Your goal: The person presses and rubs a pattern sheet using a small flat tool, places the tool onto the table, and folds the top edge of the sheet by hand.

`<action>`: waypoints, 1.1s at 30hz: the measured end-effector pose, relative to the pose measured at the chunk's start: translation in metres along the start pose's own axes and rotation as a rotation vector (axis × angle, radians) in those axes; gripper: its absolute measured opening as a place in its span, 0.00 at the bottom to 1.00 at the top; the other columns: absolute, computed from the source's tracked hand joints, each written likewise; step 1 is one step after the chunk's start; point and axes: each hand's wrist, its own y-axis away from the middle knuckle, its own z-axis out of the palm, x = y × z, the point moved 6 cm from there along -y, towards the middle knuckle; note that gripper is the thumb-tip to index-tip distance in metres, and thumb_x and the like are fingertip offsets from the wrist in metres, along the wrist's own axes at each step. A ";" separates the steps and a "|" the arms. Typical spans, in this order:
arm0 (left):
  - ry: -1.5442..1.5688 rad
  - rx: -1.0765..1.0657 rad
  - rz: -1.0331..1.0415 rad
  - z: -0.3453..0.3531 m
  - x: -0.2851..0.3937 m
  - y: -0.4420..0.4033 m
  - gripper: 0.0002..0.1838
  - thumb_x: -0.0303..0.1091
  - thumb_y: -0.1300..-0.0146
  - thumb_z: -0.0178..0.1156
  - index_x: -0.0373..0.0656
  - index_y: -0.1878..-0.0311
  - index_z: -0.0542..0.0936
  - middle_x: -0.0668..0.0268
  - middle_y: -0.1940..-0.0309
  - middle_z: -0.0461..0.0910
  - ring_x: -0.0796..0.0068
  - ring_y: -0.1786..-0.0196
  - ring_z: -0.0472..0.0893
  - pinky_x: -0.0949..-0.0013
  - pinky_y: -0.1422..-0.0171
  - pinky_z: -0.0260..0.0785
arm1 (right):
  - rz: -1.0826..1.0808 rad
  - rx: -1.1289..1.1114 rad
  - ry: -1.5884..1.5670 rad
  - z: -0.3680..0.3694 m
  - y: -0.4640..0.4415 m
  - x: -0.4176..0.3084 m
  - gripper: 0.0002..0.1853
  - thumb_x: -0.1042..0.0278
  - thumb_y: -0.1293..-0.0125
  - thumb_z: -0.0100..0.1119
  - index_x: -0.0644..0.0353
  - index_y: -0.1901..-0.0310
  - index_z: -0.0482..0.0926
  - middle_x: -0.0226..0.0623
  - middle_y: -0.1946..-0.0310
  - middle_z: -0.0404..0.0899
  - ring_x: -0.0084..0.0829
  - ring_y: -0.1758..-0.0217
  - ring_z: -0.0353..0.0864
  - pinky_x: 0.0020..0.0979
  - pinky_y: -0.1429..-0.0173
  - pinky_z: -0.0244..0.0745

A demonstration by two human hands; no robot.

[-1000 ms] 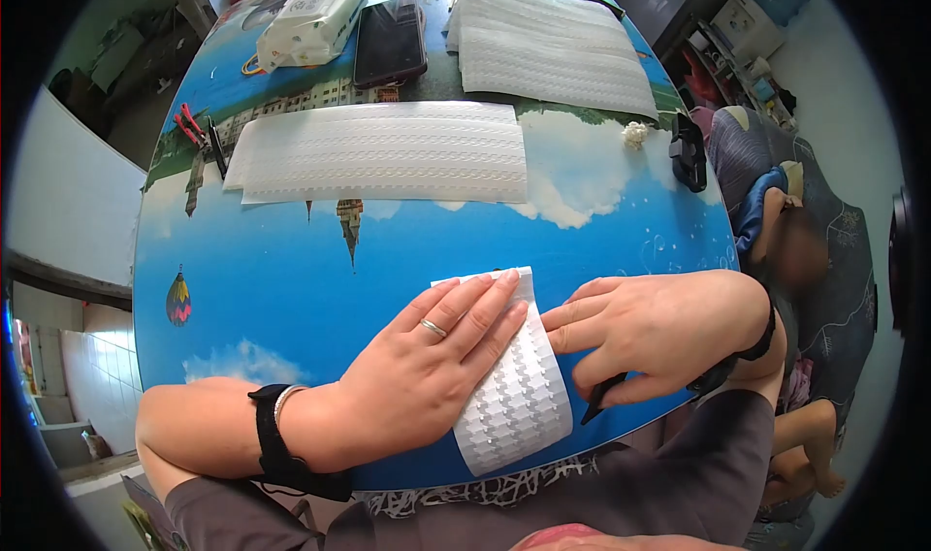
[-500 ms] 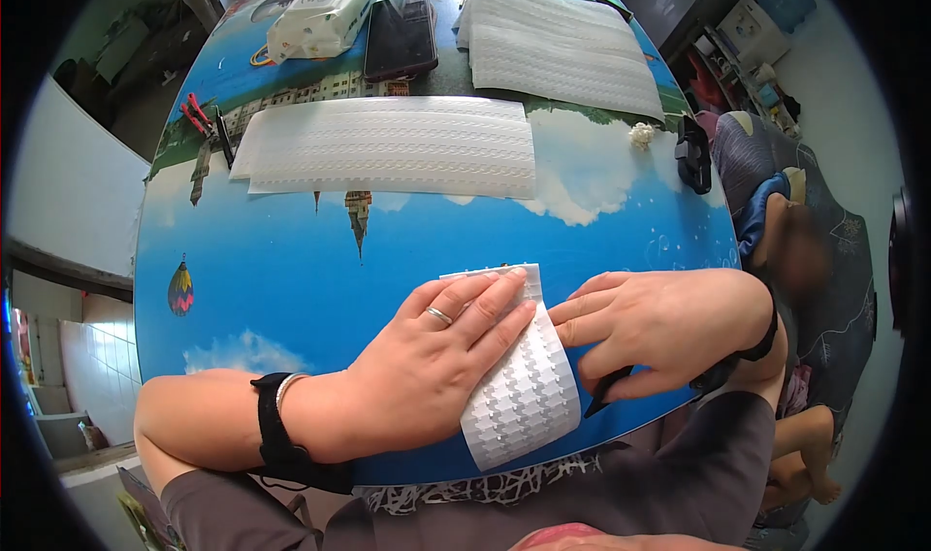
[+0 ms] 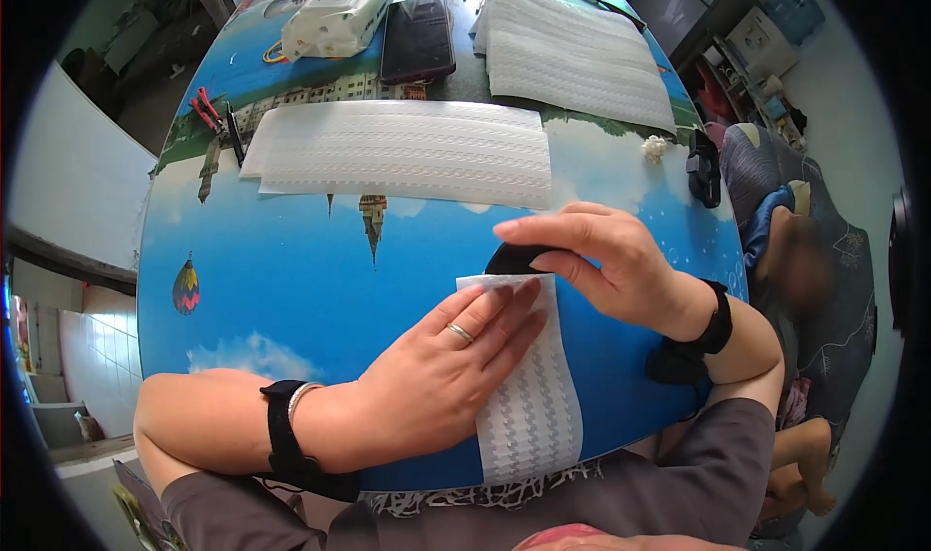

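A white textured strip (image 3: 529,415) lies at the table's front edge, its near end hanging over. My left hand (image 3: 451,357) rests flat across the strip's upper part, fingers stretched out, a ring on one finger. Just beyond the strip's far end, my right hand (image 3: 601,255) grips a flat black piece (image 3: 514,259) between thumb and fingers. The black piece is at the strip's top edge; whether they touch is hard to tell.
Beyond lie white textured sheets (image 3: 407,151), a larger stack (image 3: 577,61), a phone (image 3: 418,39), a wipes pack (image 3: 339,16), red-handled pliers (image 3: 206,111), a black pen (image 3: 235,134) and a black clip (image 3: 703,169). Another person (image 3: 776,221) is at the right.
My right hand has moved from beside the strip up to its far end, with the black piece in it. My left hand has shifted slightly right and down with the strip.
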 end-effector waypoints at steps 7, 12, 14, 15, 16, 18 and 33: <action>0.029 -0.034 0.000 0.000 0.001 -0.001 0.39 0.29 0.40 0.60 0.29 0.22 0.72 0.42 0.19 0.68 0.47 0.12 0.61 0.45 0.12 0.56 | -0.037 0.094 0.152 0.007 0.001 0.006 0.28 0.83 0.33 0.68 0.49 0.32 0.86 0.33 0.48 0.93 0.37 0.56 0.90 0.37 0.46 0.87; -0.011 -0.023 0.029 0.001 0.003 0.001 0.39 0.29 0.39 0.58 0.28 0.21 0.70 0.42 0.18 0.66 0.47 0.13 0.61 0.45 0.12 0.55 | -0.105 0.162 0.093 0.001 -0.001 0.003 0.31 0.83 0.37 0.69 0.51 0.31 0.85 0.34 0.44 0.92 0.38 0.55 0.90 0.37 0.47 0.86; 0.007 -0.030 0.036 0.004 0.002 -0.001 0.39 0.30 0.39 0.57 0.29 0.21 0.70 0.43 0.18 0.65 0.47 0.13 0.61 0.44 0.12 0.55 | -0.213 0.005 0.194 0.017 0.000 -0.008 0.33 0.80 0.39 0.70 0.47 0.30 0.85 0.28 0.52 0.93 0.32 0.59 0.89 0.34 0.50 0.85; 0.015 -0.034 0.038 0.004 0.002 -0.001 0.40 0.30 0.39 0.57 0.29 0.21 0.70 0.44 0.17 0.64 0.47 0.13 0.61 0.44 0.12 0.55 | -0.164 0.008 0.216 0.016 0.000 -0.007 0.32 0.80 0.39 0.70 0.47 0.31 0.85 0.27 0.53 0.93 0.31 0.60 0.88 0.34 0.50 0.85; 0.015 -0.044 0.031 0.004 0.002 -0.001 0.40 0.30 0.39 0.57 0.28 0.21 0.70 0.43 0.17 0.64 0.46 0.13 0.61 0.43 0.11 0.55 | -0.115 0.011 0.237 0.015 0.000 -0.005 0.32 0.80 0.38 0.69 0.46 0.31 0.85 0.26 0.55 0.93 0.31 0.60 0.87 0.34 0.51 0.84; 0.015 -0.062 0.017 0.005 0.003 -0.001 0.40 0.29 0.40 0.57 0.28 0.21 0.69 0.42 0.18 0.64 0.46 0.13 0.60 0.42 0.11 0.54 | -0.054 0.070 0.294 0.012 0.001 0.003 0.32 0.79 0.38 0.70 0.45 0.30 0.85 0.26 0.58 0.93 0.29 0.62 0.87 0.33 0.53 0.84; 0.044 -0.027 0.025 0.004 0.003 0.000 0.41 0.29 0.41 0.56 0.27 0.21 0.69 0.41 0.21 0.67 0.45 0.14 0.61 0.41 0.09 0.51 | 0.014 0.179 0.078 0.013 0.002 0.006 0.31 0.79 0.37 0.70 0.41 0.32 0.87 0.25 0.50 0.93 0.28 0.61 0.85 0.31 0.51 0.82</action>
